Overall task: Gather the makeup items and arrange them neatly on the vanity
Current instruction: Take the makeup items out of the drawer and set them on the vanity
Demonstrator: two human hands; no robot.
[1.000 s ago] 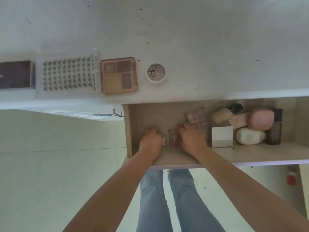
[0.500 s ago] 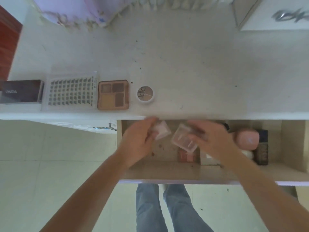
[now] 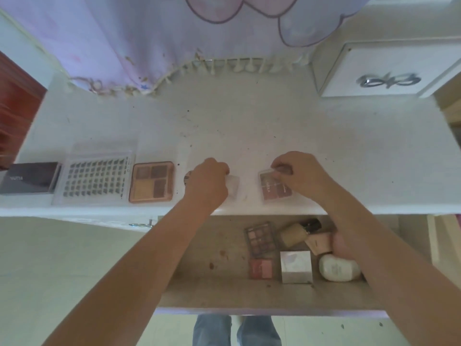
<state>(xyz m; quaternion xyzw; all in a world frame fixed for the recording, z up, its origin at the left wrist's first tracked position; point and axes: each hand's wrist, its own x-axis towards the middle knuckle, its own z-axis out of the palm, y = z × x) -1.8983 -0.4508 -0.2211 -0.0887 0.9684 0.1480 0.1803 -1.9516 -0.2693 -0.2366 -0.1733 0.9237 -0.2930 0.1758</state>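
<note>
At mid-frame both hands extend the table's (image 3: 249, 126) front row: left hand (image 3: 208, 182) grips a clear compact (image 3: 233, 186), right hand (image 3: 296, 174) pinches a pink blush palette (image 3: 273, 189).

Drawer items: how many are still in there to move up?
6 visible: eyeshadow palette, tan bottle, peach tube, pink compact, white box, white bottle. The right forearm may hide more.

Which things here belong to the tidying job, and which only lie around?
Job:
- pink palette in right hand
- clear case in left hand
- brown palette
- lash tray
- dark box
- drawer items

Lying about:
- curtain
- white cabinet
</note>
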